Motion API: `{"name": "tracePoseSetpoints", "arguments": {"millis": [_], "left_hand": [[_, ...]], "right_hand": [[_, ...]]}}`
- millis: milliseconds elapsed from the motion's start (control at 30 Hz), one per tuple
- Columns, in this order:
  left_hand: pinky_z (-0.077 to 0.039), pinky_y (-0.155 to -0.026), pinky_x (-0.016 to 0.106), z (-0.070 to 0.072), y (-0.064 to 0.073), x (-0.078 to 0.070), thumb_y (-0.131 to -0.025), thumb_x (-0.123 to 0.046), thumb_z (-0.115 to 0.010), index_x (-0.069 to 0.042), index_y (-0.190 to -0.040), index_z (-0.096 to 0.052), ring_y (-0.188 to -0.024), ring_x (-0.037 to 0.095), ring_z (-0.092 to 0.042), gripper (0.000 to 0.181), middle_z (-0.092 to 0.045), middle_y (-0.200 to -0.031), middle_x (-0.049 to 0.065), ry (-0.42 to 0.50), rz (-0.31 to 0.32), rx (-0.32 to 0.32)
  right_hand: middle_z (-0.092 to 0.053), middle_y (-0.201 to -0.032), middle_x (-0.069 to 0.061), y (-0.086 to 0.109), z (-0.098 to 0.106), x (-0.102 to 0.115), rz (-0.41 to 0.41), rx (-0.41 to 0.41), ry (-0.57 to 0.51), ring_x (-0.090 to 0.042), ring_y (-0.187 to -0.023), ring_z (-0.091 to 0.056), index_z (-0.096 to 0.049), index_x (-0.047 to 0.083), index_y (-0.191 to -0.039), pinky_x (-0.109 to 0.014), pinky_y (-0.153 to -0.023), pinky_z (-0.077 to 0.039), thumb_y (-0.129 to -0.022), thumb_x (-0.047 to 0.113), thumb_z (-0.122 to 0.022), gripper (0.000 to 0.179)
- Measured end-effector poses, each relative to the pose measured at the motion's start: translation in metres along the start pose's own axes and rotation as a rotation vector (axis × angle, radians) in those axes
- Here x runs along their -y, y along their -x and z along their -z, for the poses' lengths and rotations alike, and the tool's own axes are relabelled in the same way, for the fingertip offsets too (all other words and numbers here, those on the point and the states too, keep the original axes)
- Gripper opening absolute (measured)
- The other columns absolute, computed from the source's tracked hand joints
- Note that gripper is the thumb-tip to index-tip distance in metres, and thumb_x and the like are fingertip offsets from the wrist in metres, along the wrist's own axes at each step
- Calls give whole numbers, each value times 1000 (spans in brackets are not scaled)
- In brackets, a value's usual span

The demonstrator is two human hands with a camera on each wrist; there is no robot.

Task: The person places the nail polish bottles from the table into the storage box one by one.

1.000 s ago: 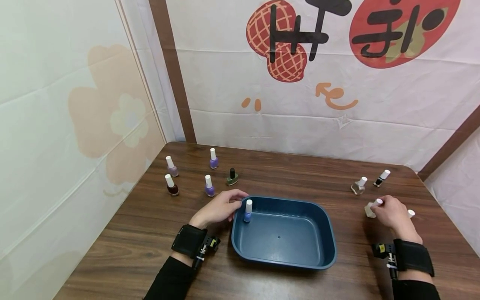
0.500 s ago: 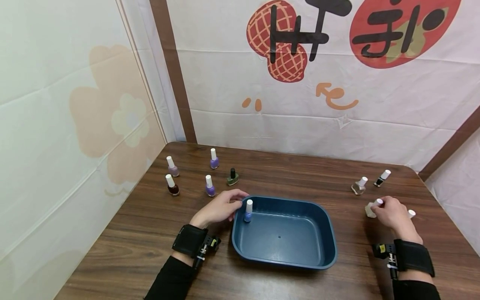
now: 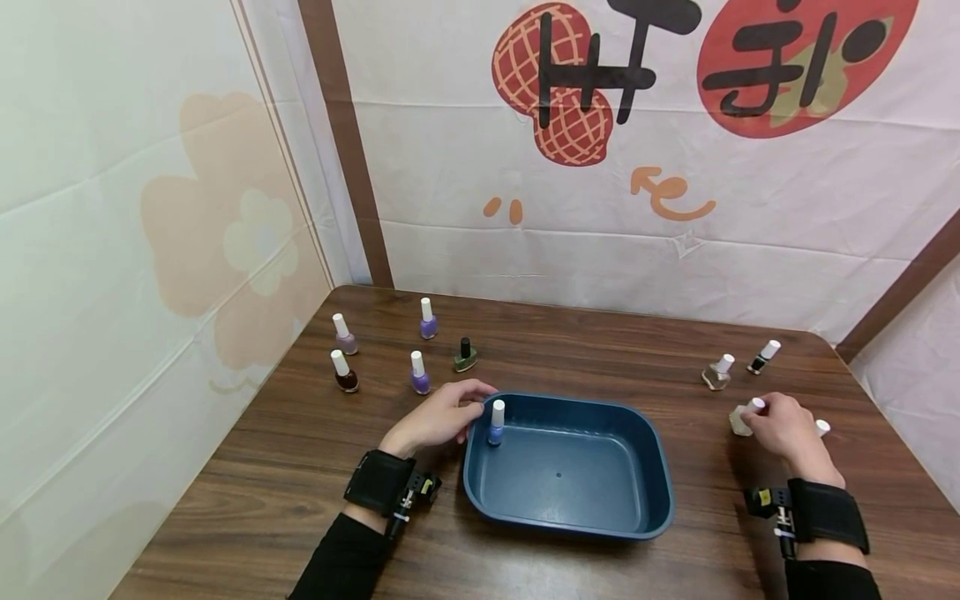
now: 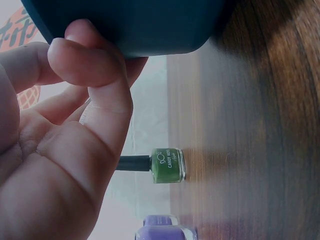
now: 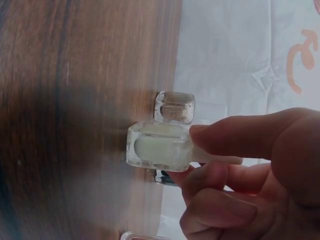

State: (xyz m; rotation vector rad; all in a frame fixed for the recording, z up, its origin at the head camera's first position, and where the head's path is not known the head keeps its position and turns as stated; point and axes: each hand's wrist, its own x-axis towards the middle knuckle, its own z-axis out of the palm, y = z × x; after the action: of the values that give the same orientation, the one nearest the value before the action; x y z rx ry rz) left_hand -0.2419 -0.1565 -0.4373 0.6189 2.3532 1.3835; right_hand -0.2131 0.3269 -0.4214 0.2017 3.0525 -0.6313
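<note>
My right hand (image 3: 783, 427) pinches the white cap of a pale cream nail polish bottle (image 5: 160, 147) between thumb and fingers at the table's right side. A glittery nail polish bottle (image 5: 176, 107) stands just behind it. My left hand (image 3: 442, 412) holds the far left corner of a blue plastic tray (image 3: 558, 530), with its thumb and fingertips at the rim. Inside the tray, against its left wall, one blue nail polish bottle (image 3: 497, 425) stands upright. Left of the tray are a green nail polish bottle (image 4: 166, 165) with a black cap and a purple nail polish bottle (image 3: 419, 377).
Further left stand a dark brown bottle (image 3: 345, 375), a mauve bottle (image 3: 346, 340) and another purple bottle (image 3: 428, 323). A black bottle (image 3: 761, 361) is at the back right. One white cap (image 3: 822, 427) shows beside the right hand. Printed cloth (image 3: 435, 167) hangs behind the wooden table (image 3: 225, 517).
</note>
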Motion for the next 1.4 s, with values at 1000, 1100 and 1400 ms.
{"name": "tracePoseSetpoints", "arguments": {"millis": [1000,1100,1400], "left_hand": [[-46,-51,32,0,0,1,-97,-7,-45,-5,-131,-54,-54,16,-51,36,-63,-111,18,19,4,8],[-46,-51,31,0,0,1,-97,-7,-45,-5,-131,-54,-53,15,-51,35,-63,-110,17,18,6,7],[-46,-51,33,0,0,1,-97,-6,-45,-5,-131,-54,-53,15,-50,35,-63,-108,18,20,1,3]], "right_hand": [[-59,-79,-19,2,-1,2,26,-25,-21,-28,-68,-52,-60,-13,-95,-30,-55,-38,-88,19,-57,33],[-59,-79,-18,2,0,5,26,-12,-33,-27,-69,-52,-59,-12,-97,-30,-56,-38,-89,20,-57,34],[-62,-92,-23,3,6,20,17,30,-56,-29,-77,-55,-57,-13,-109,-30,-58,-40,-94,27,-55,43]]}}
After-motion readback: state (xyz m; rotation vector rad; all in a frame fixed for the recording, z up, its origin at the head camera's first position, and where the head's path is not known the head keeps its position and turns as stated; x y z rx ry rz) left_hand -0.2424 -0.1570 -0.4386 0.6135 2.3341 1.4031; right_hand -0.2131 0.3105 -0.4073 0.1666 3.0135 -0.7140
